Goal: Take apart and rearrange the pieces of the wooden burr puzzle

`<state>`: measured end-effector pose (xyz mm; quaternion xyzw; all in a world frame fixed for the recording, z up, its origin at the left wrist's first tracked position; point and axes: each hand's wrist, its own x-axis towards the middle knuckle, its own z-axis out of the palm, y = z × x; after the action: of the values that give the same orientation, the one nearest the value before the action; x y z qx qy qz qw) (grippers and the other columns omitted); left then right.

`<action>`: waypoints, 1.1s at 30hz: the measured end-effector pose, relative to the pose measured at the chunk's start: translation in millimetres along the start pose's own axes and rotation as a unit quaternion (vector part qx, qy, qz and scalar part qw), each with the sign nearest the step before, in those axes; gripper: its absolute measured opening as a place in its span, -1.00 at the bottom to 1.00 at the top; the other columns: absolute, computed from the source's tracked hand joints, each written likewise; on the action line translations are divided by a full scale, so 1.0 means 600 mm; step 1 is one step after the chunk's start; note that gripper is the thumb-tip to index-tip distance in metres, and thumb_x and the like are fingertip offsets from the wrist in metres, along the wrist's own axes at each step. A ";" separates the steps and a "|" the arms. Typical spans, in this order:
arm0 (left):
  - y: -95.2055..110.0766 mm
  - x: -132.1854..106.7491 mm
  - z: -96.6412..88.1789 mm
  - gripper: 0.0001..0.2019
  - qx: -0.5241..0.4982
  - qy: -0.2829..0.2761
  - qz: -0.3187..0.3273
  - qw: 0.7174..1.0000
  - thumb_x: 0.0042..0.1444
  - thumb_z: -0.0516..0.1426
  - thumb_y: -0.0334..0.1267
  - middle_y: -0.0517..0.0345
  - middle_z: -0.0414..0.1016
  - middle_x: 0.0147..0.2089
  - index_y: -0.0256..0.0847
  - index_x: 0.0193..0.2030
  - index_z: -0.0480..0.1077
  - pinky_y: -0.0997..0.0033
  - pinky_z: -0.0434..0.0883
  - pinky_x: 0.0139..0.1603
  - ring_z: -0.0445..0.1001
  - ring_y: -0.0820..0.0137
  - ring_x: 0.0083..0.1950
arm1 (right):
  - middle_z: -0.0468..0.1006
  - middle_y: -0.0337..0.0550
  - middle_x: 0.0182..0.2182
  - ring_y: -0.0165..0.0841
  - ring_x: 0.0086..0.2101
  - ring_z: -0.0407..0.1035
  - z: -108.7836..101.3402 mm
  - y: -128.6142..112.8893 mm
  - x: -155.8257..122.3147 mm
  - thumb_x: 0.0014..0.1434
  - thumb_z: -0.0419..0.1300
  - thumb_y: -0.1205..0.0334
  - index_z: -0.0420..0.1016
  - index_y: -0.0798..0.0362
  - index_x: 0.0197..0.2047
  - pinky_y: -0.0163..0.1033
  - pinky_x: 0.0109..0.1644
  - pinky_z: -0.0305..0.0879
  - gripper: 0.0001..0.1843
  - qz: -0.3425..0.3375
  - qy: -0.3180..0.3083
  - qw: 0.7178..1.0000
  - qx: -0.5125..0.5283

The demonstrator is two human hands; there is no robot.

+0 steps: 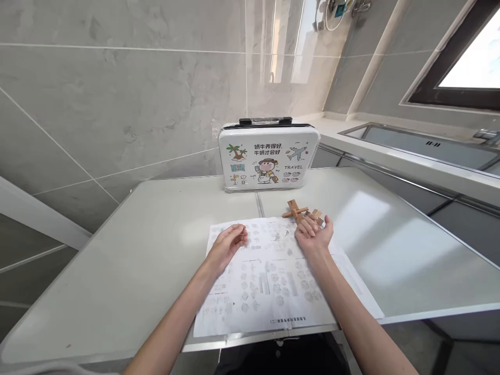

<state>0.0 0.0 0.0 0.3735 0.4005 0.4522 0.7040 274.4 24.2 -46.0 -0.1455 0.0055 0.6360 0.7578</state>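
My left hand (230,240) rests on its side over the left part of a printed paper sheet (269,312), fingers loosely curled, with nothing visible in it. My right hand (315,237) lies palm up at the sheet's right edge, its fingers bent inward and thumb held apart; I see nothing in its grip. Just beyond its fingertips sits a small wooden puzzle piece (296,210), notched sticks crossed together. More loose wooden pieces (317,214) lie behind the right fingers, partly hidden by them. The sheet carries rows of small drawings, too faint to read.
A white suitcase-shaped box (269,161) with cartoon prints and a black handle stands upright at the table's back. The white table (175,219) has a seam down its middle. A counter with a sink (425,143) stands at the right, and a tiled wall rises behind.
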 end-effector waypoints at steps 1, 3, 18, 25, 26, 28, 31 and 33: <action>0.000 0.000 0.000 -0.73 -0.001 -0.001 -0.001 1.000 0.15 0.40 -0.09 0.09 0.52 -0.20 -0.24 -0.19 0.56 0.37 0.42 -0.03 0.46 0.41 -0.20 | 0.12 -0.50 -0.75 -0.55 -0.80 0.01 -0.001 -0.001 0.000 0.38 0.04 -0.05 0.18 -0.04 -0.41 -0.41 -0.77 -0.03 -0.62 0.002 -0.004 1.000 0.001; 0.000 0.000 0.000 -0.74 0.000 -0.004 -0.001 1.000 0.16 0.40 -0.09 0.10 0.51 -0.19 -0.24 -0.18 0.56 0.37 0.41 -0.03 0.45 0.42 -0.20 | 0.12 -0.50 -0.75 -0.54 -0.80 0.01 -0.003 -0.002 0.002 0.37 0.07 -0.01 0.16 -0.05 -0.42 -0.41 -0.77 -0.03 -0.64 0.002 -0.012 1.000 -0.004; 0.000 0.000 0.000 -0.73 0.002 -0.004 0.001 1.000 0.16 0.40 -0.08 0.10 0.50 -0.19 -0.24 -0.18 0.57 0.38 0.42 -0.04 0.44 0.42 -0.20 | 0.06 -0.49 -0.73 -0.53 -0.78 -0.07 -0.004 0.004 0.005 0.26 0.10 0.03 0.14 -0.06 -0.45 -0.41 -0.79 -0.06 -0.68 -0.046 -0.004 0.994 -0.099; -0.001 0.001 -0.001 -0.74 0.001 -0.003 0.001 1.000 0.17 0.39 -0.09 0.08 0.50 -0.18 -0.24 -0.18 0.57 0.38 0.42 -0.04 0.45 0.40 -0.19 | 0.08 -0.44 -0.74 -0.52 -0.77 -0.04 0.027 0.018 -0.015 0.33 0.02 -0.14 0.21 -0.03 -0.50 -0.38 -0.74 -0.07 -0.53 -0.128 -0.005 0.962 -0.241; -0.001 0.001 -0.001 -0.74 0.001 -0.004 0.001 1.000 0.17 0.39 -0.09 0.08 0.50 -0.18 -0.24 -0.18 0.57 0.38 0.42 -0.04 0.45 0.40 -0.18 | 0.09 -0.42 -0.74 -0.52 -0.77 -0.04 0.031 0.022 -0.018 0.34 0.03 -0.15 0.22 -0.03 -0.51 -0.38 -0.74 -0.08 -0.52 -0.140 -0.017 0.953 -0.268; -0.001 0.001 -0.001 -0.74 0.002 -0.006 0.001 1.000 0.17 0.39 -0.09 0.09 0.50 -0.18 -0.24 -0.18 0.56 0.38 0.41 -0.04 0.45 0.41 -0.19 | 0.11 -0.41 -0.74 -0.52 -0.77 -0.03 0.038 0.034 -0.025 0.35 0.05 -0.17 0.26 -0.02 -0.54 -0.38 -0.73 -0.10 -0.48 -0.147 -0.054 0.936 -0.316; -0.001 0.000 0.001 -0.73 0.008 -0.013 0.006 1.000 0.17 0.39 -0.09 0.10 0.50 -0.19 -0.24 -0.18 0.55 0.37 0.41 -0.05 0.44 0.42 -0.20 | 0.13 -0.39 -0.75 -0.51 -0.77 -0.03 0.041 0.053 -0.038 0.38 0.05 -0.20 0.31 -0.01 -0.56 -0.37 -0.73 -0.13 -0.42 -0.089 -0.139 0.910 -0.379; -0.002 0.000 0.002 -0.72 0.016 -0.019 0.015 1.000 0.17 0.39 -0.08 0.09 0.51 -0.18 -0.25 -0.17 0.55 0.36 0.41 -0.08 0.45 0.40 -0.21 | 0.13 -0.39 -0.77 -0.51 -0.77 -0.04 0.041 0.066 -0.048 0.40 0.03 -0.19 0.34 0.00 -0.56 -0.36 -0.72 -0.14 -0.40 -0.026 -0.199 0.888 -0.413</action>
<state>1.6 -0.7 -0.5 0.3994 0.3887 0.4493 0.6982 226.1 8.0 -25.3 -0.3160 -0.4126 0.5762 0.6308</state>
